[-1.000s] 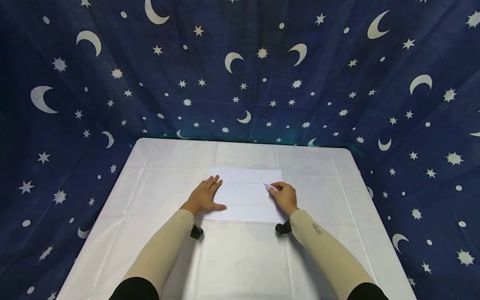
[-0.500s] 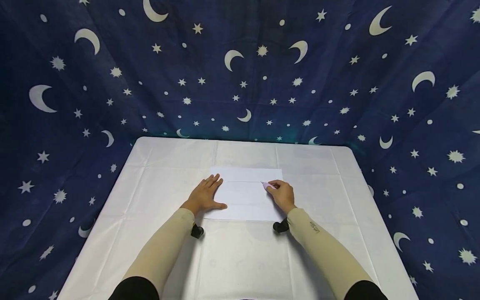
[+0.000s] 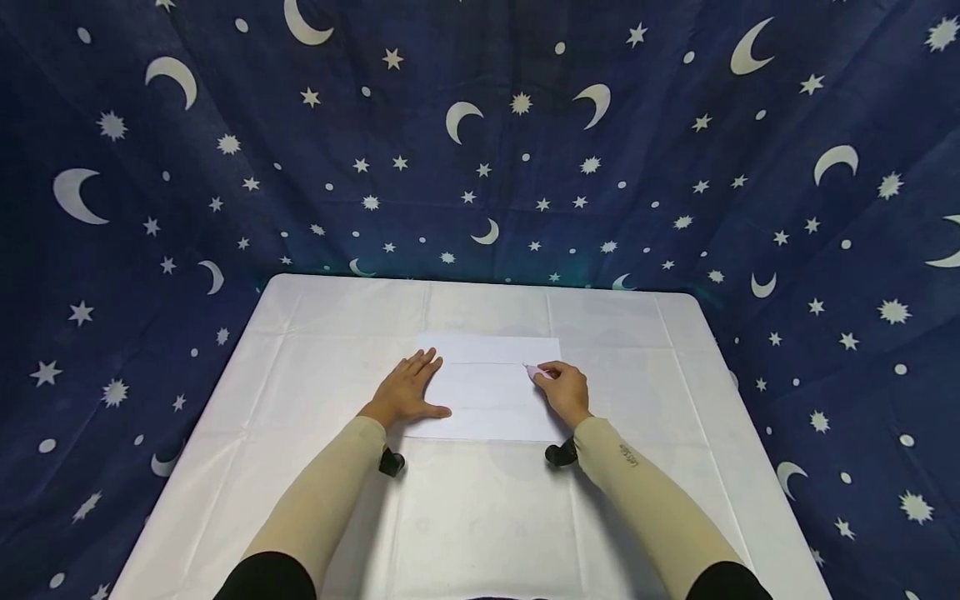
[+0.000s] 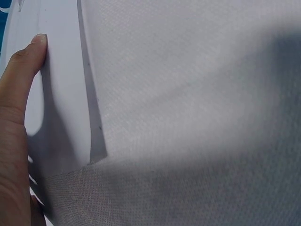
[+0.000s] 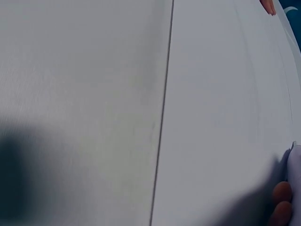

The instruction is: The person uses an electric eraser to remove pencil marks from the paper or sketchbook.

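Observation:
A white sheet of paper (image 3: 487, 421) lies on the white-covered table. My left hand (image 3: 408, 387) rests spread over its left edge, fingers straight and thumb out on the sheet; the left wrist view shows the thumb (image 4: 21, 77) on the paper near a corner. My right hand (image 3: 567, 392) pinches a lilac pen-like tool (image 3: 536, 372) with a small pointed tip, near the sheet's right side. The tip is at the right end of a thin line (image 3: 483, 363) across the upper paper. In the right wrist view only part of the tool (image 5: 295, 169) and two fingertips (image 5: 282, 193) show.
The table (image 3: 487, 517) has a creased white cover with rounded far corners. A dark blue curtain (image 3: 420, 192) with moons and stars hangs behind it and along both sides. Black wrist cameras (image 3: 392, 462) sit below both wrists.
My right hand with the lilac tool shifts slightly left along the line, then a little back to the right. My left hand stays in place on the paper.

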Tool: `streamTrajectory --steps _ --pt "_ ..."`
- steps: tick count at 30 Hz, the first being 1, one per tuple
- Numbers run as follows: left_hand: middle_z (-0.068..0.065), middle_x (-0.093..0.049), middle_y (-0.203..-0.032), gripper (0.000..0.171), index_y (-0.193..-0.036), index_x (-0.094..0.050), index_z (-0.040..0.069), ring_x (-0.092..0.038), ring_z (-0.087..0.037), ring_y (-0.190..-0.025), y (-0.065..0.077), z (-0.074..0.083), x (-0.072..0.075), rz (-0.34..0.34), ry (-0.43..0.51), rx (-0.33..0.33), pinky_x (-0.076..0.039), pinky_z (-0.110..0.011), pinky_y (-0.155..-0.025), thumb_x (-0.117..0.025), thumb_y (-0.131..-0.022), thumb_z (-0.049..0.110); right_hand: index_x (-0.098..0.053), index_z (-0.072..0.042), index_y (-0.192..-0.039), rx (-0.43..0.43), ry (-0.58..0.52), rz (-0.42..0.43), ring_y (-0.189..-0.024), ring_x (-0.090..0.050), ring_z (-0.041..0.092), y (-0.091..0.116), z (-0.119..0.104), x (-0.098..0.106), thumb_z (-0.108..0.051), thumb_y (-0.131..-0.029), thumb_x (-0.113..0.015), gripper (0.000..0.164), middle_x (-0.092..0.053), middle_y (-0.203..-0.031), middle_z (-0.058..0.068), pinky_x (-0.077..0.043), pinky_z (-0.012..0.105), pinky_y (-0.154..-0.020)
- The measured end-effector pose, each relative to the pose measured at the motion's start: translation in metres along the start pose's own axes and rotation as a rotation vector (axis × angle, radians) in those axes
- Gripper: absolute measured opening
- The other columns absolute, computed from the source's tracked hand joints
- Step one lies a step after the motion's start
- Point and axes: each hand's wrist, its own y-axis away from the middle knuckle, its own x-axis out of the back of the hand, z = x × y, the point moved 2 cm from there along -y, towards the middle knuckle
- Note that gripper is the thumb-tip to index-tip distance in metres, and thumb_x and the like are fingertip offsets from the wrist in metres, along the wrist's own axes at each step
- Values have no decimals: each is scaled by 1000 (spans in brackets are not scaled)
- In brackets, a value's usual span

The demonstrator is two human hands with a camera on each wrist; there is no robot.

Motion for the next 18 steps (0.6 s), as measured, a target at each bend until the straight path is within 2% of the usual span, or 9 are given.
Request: streamTrajectory --steps 7,18 --pt "2 -3 -150 113 -145 -16 19 0 -17 -136 -1 0 -2 9 8 -11 -3 -39 -109 -43 -58 86 -71 -12 -93 13 -4 2 -74 -55 18 0 -4 -5 -26 -77 -71 22 -63 -80 2 -43 31 -67" --pt "2 -4 -150 113 -145 -16 20 0 -16 -136 -1 -1 -2 19 17 -12 -3 -39 -109 -45 -58 85 -71 -11 -94 3 -12 22 -74 -56 20 0 0 2 -27 -77 -70 23 -64 -81 3 -44 32 -66"
